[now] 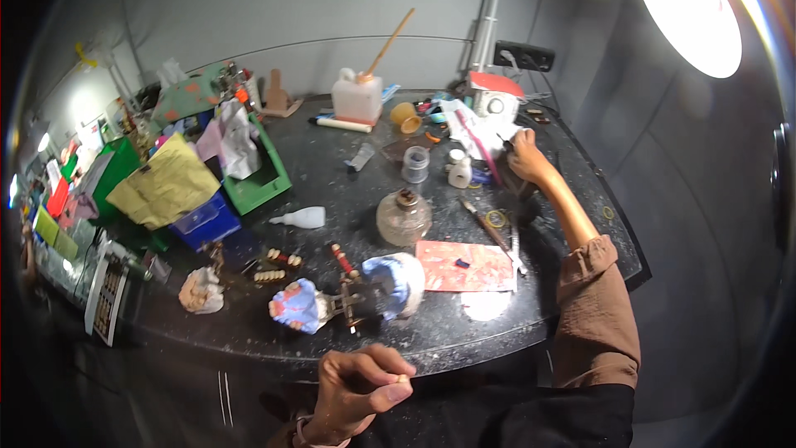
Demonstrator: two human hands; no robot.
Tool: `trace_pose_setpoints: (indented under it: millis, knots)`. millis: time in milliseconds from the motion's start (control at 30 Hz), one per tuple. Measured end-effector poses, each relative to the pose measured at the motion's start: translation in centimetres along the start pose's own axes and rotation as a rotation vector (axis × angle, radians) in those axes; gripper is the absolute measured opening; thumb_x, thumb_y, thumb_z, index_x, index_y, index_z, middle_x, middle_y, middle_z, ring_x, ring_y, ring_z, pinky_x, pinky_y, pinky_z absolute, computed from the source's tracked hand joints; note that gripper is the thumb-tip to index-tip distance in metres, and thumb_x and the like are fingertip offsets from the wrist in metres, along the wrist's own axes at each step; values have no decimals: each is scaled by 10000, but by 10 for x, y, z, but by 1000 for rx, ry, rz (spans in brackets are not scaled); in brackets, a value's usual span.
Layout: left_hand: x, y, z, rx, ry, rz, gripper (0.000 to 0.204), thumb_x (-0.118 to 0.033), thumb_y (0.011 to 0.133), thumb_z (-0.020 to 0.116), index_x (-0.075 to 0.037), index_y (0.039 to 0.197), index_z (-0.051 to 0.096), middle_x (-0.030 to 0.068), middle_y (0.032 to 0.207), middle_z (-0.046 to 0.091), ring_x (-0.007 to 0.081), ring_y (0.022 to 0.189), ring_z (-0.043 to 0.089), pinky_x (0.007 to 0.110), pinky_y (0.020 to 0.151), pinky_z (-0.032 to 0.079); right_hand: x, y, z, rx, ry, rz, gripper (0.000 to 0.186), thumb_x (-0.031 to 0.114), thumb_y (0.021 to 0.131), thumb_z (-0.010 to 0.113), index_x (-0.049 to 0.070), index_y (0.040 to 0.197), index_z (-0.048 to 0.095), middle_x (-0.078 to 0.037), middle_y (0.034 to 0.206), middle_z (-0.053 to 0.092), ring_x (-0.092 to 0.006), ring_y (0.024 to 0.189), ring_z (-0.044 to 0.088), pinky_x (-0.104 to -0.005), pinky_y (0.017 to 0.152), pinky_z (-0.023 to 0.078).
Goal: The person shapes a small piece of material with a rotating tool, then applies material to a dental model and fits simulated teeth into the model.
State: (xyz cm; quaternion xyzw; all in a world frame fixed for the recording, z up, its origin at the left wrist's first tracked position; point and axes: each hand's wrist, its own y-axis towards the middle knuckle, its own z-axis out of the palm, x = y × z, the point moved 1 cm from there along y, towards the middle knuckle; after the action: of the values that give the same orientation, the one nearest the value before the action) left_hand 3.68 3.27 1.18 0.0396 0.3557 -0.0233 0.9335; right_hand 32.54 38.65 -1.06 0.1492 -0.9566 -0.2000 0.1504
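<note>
Left hand [356, 390] pinches pale piece [404, 379]; right hand [525, 158] well apart.

My head-worn fisheye looks down, close over the near side of the black workbench [342, 192], facing across it.

Left hand [347, 396], at the near side: small pale piece [403, 379] pinched between thumb and finger. Right hand [527, 156], far right, near a red-topped white device [497, 101]; grip indeterminate. Glass bottle [404, 220] stands centrally; nearer, a blue-and-white model [405, 284] lies left of a pink sheet [489, 272].
</note>
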Motion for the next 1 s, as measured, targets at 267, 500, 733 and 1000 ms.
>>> trace_pose_setpoints:
  millis: [267,500,733,1000]
  knots:
    - [-5,-11,-19,201,-369,-317,30,5,767,625,5,794,638,144,889,581,124,644,512,232,565,421,191,-103,-133,-63,525,-538,219,-122,639,578,17,803,619,-79,820,636,-234,783,599,-278,687,468]
    - [4,-5,-16,452,-105,-541,152,-127,798,664,-37,916,628,8,885,577,67,720,542,187,608,436,249,-191,-166,507,766,-917,269,28,782,565,22,1045,624,-112,978,619,-210,807,647,-286,643,545]
    - [1,-20,-36,281,78,-225,117,-77,753,699,-65,856,644,7,943,541,45,652,482,174,573,412,261,-186,-146,270,706,-1329,357,184,789,628,-131,951,580,-199,884,603,-302,876,629,-394,837,486]
    - [-51,-1,-79,-446,1325,504,977,-327,544,851,2,1259,272,165,1133,457,222,949,518,313,801,424,250,-203,-130,215,856,-687,83,58,723,651,23,786,692,-109,784,661,-206,703,670,-263,577,567]
